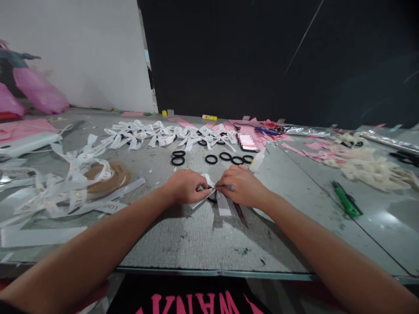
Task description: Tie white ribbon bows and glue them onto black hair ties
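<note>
My left hand (185, 186) and my right hand (240, 186) meet over the middle of a grey table (203, 235). Both pinch a white ribbon bow (220, 201) between their fingertips, with its tails lying flat toward me. A black elastic ring shows partly under the bow. Just beyond my hands lie several black hair rings (211, 159). Behind them runs a row of finished white ribbon bows (163, 134).
A ribbon spool (108, 176) with loose white ribbon (62, 187) sprawls at the left. Green scissors (346, 200) lie at the right, near a heap of cream bows (366, 168). Pink scraps (252, 128), a glue bottle (257, 161) and a yellow tube (209, 117) sit further back.
</note>
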Tool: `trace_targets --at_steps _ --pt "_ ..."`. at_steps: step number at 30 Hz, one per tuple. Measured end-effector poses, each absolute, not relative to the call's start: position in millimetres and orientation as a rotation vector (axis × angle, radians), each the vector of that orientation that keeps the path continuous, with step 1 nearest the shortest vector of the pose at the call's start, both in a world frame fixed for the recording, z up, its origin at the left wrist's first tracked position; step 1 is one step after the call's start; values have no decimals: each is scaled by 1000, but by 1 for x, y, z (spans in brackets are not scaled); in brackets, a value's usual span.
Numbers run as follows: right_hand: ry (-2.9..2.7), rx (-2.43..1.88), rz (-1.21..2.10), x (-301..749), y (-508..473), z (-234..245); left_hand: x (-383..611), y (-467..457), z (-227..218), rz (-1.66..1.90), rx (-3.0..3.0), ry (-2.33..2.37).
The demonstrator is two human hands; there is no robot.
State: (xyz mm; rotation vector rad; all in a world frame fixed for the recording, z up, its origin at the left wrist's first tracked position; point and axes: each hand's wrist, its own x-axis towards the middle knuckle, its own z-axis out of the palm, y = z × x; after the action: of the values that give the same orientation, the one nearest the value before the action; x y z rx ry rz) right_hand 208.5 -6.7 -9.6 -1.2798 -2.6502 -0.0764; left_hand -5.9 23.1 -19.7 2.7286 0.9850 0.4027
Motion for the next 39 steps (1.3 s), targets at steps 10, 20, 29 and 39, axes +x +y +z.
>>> trace_targets --at_steps 10,20,29,39 --pt "-2635 -1340 -133 203 -8 -15 -1 22 -21 342 2667 1149" --pt "-2641 -1372 -136 201 -8 -13 11 18 -13 214 2550 1306" --pt "-2293 -1254 -196 201 -10 -15 14 12 -12 224 2450 1455" --pt "-1873 -1100 -397 204 -8 -13 -6 22 -7 417 2306 1557"
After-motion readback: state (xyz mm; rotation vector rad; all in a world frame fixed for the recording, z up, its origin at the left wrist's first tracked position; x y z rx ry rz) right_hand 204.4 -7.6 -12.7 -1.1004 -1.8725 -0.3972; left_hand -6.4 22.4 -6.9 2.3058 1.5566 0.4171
